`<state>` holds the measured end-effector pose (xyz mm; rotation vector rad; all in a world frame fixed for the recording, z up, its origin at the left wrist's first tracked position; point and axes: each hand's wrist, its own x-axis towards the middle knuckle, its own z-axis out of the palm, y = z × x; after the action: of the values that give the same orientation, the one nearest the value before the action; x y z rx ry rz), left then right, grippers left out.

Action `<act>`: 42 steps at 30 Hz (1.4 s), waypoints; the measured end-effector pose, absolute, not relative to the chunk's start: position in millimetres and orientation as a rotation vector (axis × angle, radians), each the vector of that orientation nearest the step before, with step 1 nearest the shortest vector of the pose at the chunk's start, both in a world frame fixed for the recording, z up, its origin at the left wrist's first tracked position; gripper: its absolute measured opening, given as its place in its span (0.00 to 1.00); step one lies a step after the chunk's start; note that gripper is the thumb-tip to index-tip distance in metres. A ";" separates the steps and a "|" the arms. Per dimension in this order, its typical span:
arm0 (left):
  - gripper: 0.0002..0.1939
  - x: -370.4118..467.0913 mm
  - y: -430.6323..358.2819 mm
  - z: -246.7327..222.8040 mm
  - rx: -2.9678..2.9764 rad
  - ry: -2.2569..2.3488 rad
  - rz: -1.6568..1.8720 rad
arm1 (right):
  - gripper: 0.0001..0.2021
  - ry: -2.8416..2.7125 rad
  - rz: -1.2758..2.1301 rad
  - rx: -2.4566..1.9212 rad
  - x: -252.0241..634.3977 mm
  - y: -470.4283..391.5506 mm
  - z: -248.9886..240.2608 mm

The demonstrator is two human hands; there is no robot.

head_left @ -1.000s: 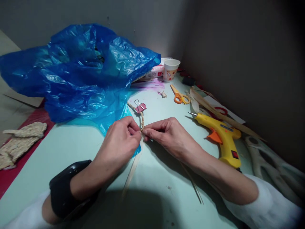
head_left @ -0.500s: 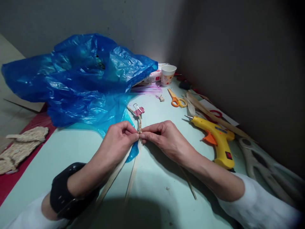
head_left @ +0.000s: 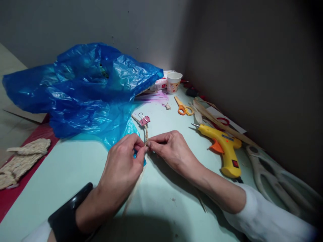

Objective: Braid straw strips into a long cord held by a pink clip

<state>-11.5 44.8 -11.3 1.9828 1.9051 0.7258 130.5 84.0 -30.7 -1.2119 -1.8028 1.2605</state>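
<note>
A thin straw-coloured braid runs down from a pink binder clip to my fingertips. Its lower end is pinched by my right hand, thumb against forefinger. My left hand is closed on the strands right beside it, the fingertips of both hands almost touching. One loose pale strand trails toward me from under my left hand, and the tip of another strand shows below my right forearm. The exact crossing of the strands is hidden by my fingers.
A crumpled blue plastic bag fills the left back. To the right lie a yellow glue gun, orange-handled scissors and large grey scissors. A paper cup stands behind. A woven straw piece rests on red material at left.
My left hand has turned over, its back now facing up more, and covers one of the trailing strands. My right hand still pinches the braid. The whole view has shifted slightly.
</note>
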 end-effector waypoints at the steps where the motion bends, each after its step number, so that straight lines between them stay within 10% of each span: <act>1: 0.06 -11.0 43.9 -11.5 1.992 1.908 0.732 | 0.13 -1.797 1.264 -1.209 130.3 83.5 -30.9; 28: 0.10 -18.6 37.8 -11.5 1.959 1.780 0.859 | 0.11 -1.553 1.533 -1.121 131.4 85.3 -28.6; 42: 0.06 -14.4 58.3 -8.1 0.944 1.273 0.800 | 0.10 -1.612 1.625 -1.046 135.5 89.0 -19.4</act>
<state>-14.4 58.3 -8.1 0.9435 1.2726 0.8004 135.5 89.0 -19.4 -1.0459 -1.6115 1.6253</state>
